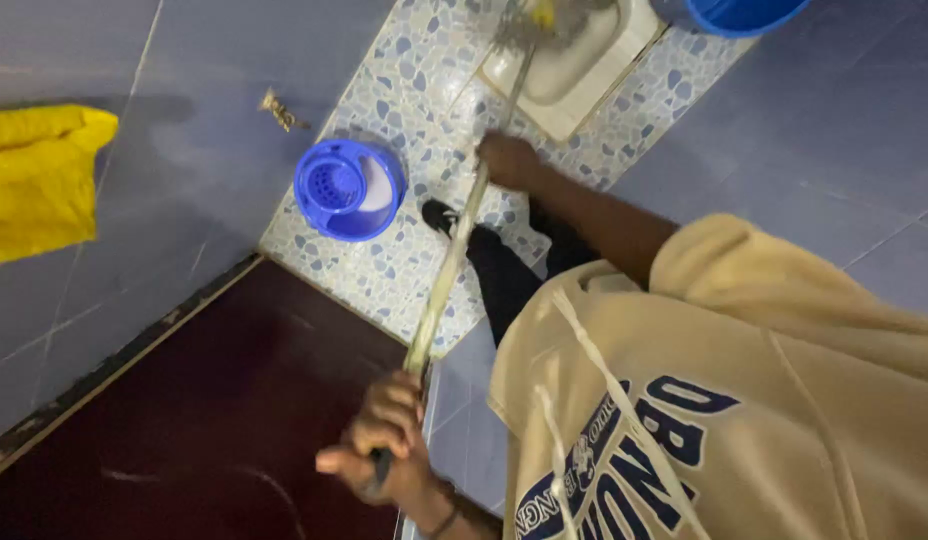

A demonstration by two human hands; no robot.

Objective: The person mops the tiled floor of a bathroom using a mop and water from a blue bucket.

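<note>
**Scrubbing at the squat pan, handle held in both hands**

We grip the long pale handle (446, 275) with both hands: our left hand (384, 445) is closed round its near end, our right hand (506, 160) closed further down, close to the white squat pan (584, 70). The brush head (532, 22) rests on the pan's rim. We judge the scrubbing under way; how clean the pan is, we cannot tell. A blue bucket (349, 188) stands left of the pan on the pebble-patterned floor (404, 90).
</note>
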